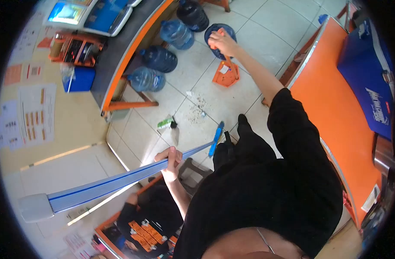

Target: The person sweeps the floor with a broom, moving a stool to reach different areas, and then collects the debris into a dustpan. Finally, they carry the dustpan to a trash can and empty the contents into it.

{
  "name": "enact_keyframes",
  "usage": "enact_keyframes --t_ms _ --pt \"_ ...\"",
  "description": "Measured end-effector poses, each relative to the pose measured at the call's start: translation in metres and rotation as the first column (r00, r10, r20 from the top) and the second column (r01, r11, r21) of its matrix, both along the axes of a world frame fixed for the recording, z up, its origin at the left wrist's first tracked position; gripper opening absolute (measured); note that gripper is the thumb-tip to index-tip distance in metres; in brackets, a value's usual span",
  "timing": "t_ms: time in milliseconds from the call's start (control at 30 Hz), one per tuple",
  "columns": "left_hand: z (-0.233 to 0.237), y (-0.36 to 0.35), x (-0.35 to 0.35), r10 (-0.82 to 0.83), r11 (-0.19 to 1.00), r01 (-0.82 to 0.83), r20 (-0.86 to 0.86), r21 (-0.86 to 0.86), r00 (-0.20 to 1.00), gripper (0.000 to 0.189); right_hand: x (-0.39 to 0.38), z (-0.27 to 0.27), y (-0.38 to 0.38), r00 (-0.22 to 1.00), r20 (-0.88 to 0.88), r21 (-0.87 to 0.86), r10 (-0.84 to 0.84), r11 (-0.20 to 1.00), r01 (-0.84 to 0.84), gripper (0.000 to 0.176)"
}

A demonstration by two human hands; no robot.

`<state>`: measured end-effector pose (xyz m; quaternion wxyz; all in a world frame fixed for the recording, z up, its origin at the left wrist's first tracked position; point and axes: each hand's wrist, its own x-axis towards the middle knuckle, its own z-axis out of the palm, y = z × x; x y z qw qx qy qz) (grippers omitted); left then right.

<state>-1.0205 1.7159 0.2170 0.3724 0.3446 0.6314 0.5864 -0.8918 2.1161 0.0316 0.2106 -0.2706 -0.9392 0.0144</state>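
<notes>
My left hand (169, 160) is closed round the blue-and-white striped handle (107, 181) of a broom, whose blue head (216, 139) rests on the tiled floor. Further forward, my right hand (222, 42) grips the top of an orange long-handled dustpan (225, 74). The pan stands on the tiles with a white scrap and small bits in it. Between broom and dustpan lies a scattered patch of debris (198, 108). A green-and-white wrapper (165, 123) lies left of it.
Several large water bottles (158, 60) line the floor beside a dark, orange-edged counter (115, 56). An orange table (335, 95) with a blue bag (368, 73) stands at right. Another person (150, 211) in black is at lower left, near a grey stool (192, 172).
</notes>
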Motion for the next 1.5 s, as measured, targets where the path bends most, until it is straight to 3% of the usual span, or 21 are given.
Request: enact_keyframes --t_ms 167,333,433,467,533,600,633,667,733,800,833,867,900,967,1033,1100,1167,1233,1300,1433,1500 --pt "-0.009 0.073 -0.006 -0.257 0.966 0.256 0.038 0.042 0.966 0.039 -0.012 -0.004 0.014 0.992 -0.123 0.054 0.015 0.998 -0.009 0.052" --pt "-0.011 0.139 0.002 -0.618 0.786 0.618 -0.056 -0.020 0.784 0.039 -0.009 0.020 0.004 0.977 0.211 -0.033 0.032 0.999 -0.026 0.067" --pt "-0.030 0.171 0.008 -0.777 0.622 0.780 -0.067 0.070 0.626 0.039 0.001 0.026 -0.007 0.981 -0.151 0.115 -0.121 0.984 0.139 0.064" --pt "-0.034 0.179 0.012 -0.831 0.548 0.833 -0.064 0.071 0.552 0.038 0.011 0.048 -0.027 0.927 -0.298 0.077 -0.228 0.962 0.261 0.059" --pt "-0.045 0.185 0.030 -0.894 0.436 0.900 -0.109 0.009 0.434 0.036 0.039 0.095 -0.074 0.614 -0.679 -0.365 -0.402 0.911 0.192 0.046" --pt "-0.055 0.190 0.052 -0.936 0.328 0.944 -0.148 -0.029 0.320 0.035 0.091 0.149 -0.140 0.291 -0.812 -0.573 -0.505 0.786 -0.234 0.046" --pt "-0.063 0.194 0.068 -0.957 0.209 0.978 -0.210 -0.013 0.202 0.034 0.116 0.174 -0.180 0.154 -0.821 -0.547 -0.550 0.681 -0.486 0.053" --pt "-0.070 0.188 0.087 -0.959 0.091 0.996 -0.269 0.003 0.088 0.032 0.133 0.200 -0.225 0.104 -0.861 -0.488 -0.498 0.752 -0.443 0.063" --pt "-0.078 0.155 0.125 -0.984 -0.131 0.989 -0.115 -0.065 -0.138 0.027 0.140 0.255 -0.319 0.016 -0.892 -0.440 -0.452 0.858 -0.267 0.086" --pt "-0.145 0.099 0.153 -0.964 -0.185 0.976 -0.217 0.118 -0.157 0.016 0.132 0.281 -0.398 -0.071 -0.918 -0.394 -0.390 0.918 0.046 0.064" --pt "-0.119 0.071 0.178 -0.886 -0.462 0.884 0.012 0.071 -0.463 0.011 0.134 0.276 -0.437 -0.114 -0.932 -0.361 -0.344 0.910 0.203 0.053" --pt "-0.128 0.050 0.193 -0.635 -0.739 0.663 -0.206 -0.122 -0.745 0.018 0.126 0.277 -0.470 -0.131 -0.947 -0.321 -0.294 0.878 0.355 0.044" --pt "-0.120 0.017 0.201 -0.643 -0.766 0.628 -0.159 0.137 -0.749 0.017 0.118 0.275 -0.499 -0.135 -0.959 -0.284 -0.250 0.832 0.477 0.036" --pt "-0.119 -0.034 0.225 -0.384 -0.922 0.380 -0.265 0.067 -0.884 0.007 0.100 0.274 -0.550 -0.071 -0.977 -0.198 -0.201 0.738 0.645 0.032" --pt "-0.133 -0.084 0.248 -0.300 -0.953 0.284 -0.425 0.102 -0.854 0.014 0.091 0.277 -0.597 0.096 -0.960 -0.122 -0.264 0.700 0.704 0.028" --pt "-0.150 -0.132 0.292 -0.209 -0.978 0.184 -0.489 0.099 -0.847 0.020 0.087 0.263 -0.634 0.107 -0.942 -0.088 -0.317 0.543 0.835 0.026" --pt "-0.172 -0.171 0.342 -0.053 -0.999 0.047 -0.538 0.024 -0.842 0.026 0.079 0.234 -0.652 -0.221 -0.926 -0.225 -0.306 -0.022 0.974 0.023" --pt "-0.213 -0.206 0.403 0.036 -0.999 -0.020 -0.598 -0.033 -0.801 0.026 0.082 0.181 -0.669 -0.539 -0.811 -0.449 -0.225 -0.350 0.822 0.022" --pt "-0.267 -0.228 0.454 0.105 -0.991 -0.012 -0.716 -0.135 -0.690 0.021 0.102 0.104 -0.676 -0.655 -0.738 -0.495 -0.164 -0.527 0.690 0.019" --pt "-0.380 -0.228 0.533 0.349 -0.889 0.047 -0.739 -0.456 -0.577 0.016 0.154 -0.008 -0.651 -0.784 -0.619 -0.678 -0.040 -0.478 0.559 0.011" --pt "-0.394 -0.218 0.545 0.282 -0.890 0.135 -0.757 -0.437 -0.590 0.020 0.179 -0.037 -0.647 -0.773 -0.632 -0.718 0.066 -0.426 0.551 0.013"
